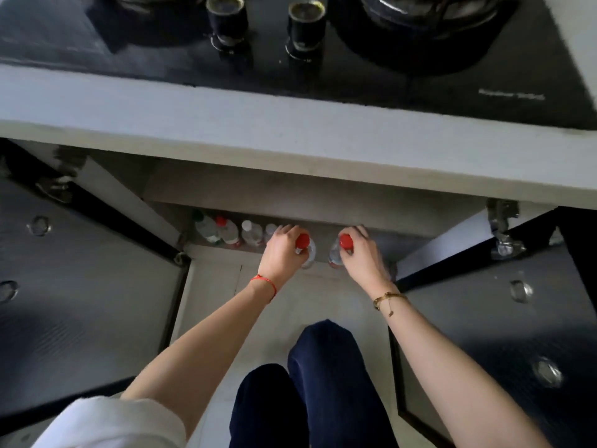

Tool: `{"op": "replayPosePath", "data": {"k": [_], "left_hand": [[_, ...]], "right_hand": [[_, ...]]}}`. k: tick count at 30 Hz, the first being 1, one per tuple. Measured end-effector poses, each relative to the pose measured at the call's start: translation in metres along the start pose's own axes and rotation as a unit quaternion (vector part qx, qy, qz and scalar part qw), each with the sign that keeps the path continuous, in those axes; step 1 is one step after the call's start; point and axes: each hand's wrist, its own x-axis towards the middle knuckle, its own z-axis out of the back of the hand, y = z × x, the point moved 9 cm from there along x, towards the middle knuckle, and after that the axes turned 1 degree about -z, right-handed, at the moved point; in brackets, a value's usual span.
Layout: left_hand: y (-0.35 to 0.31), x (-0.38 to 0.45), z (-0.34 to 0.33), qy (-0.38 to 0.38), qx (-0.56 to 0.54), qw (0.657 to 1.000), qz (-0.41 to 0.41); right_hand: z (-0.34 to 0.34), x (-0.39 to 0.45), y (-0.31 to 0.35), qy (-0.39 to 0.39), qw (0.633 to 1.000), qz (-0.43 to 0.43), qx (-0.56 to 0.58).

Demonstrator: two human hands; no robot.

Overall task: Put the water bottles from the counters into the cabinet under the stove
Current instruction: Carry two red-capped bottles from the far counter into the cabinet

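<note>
Left hand [281, 250] grip pinching left bottle [307, 250] at neck, right hand [361, 253] same on right bottle [337, 253]. Both upright; cabinet [323, 195] floor at 12 o'clock, standing bottles [226, 232] at 10.

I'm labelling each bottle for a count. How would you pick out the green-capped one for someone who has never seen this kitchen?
Start at the black glass stove and drop to the open cabinet beneath it. A row of clear plastic bottles stands along its floor, left of the left hand. The green-capped clear plastic bottle is leftmost; its neighbour, the red-capped bottle, and the others have red or white caps.
</note>
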Motion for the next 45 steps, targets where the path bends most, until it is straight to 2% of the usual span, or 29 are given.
{"op": "replayPosePath", "data": {"k": [7, 11, 23, 31, 34, 39, 45], "left_hand": [[0.062, 0.046, -0.093, -0.016, 0.020, 0.999, -0.034], [0.090, 0.066, -0.131, -0.009, 0.032, 0.999, -0.029], [0.119, 0.087, -0.169, -0.007, 0.053, 0.998, -0.043], [0.114, 0.078, -0.163, -0.025, 0.042, 0.998, -0.050], [0.115, 0.060, -0.151, -0.037, 0.026, 0.997, -0.058], [0.122, 0.003, -0.109, -0.093, -0.001, 0.993, -0.074], [0.141, -0.080, -0.039, -0.169, 0.001, 0.984, -0.063]], "right_hand": [[-0.087, 0.040, -0.063, -0.047, 0.999, 0.015, 0.004], [-0.124, 0.059, -0.088, -0.046, 0.999, 0.017, 0.007], [-0.164, 0.081, -0.118, -0.050, 0.998, 0.019, -0.016], [-0.158, 0.061, -0.112, -0.039, 0.999, -0.011, -0.020], [-0.146, 0.045, -0.102, -0.063, 0.997, -0.012, -0.034], [-0.123, 0.011, -0.055, -0.120, 0.990, 0.057, -0.039], [-0.111, -0.038, 0.037, -0.171, 0.969, 0.179, -0.018]]}}
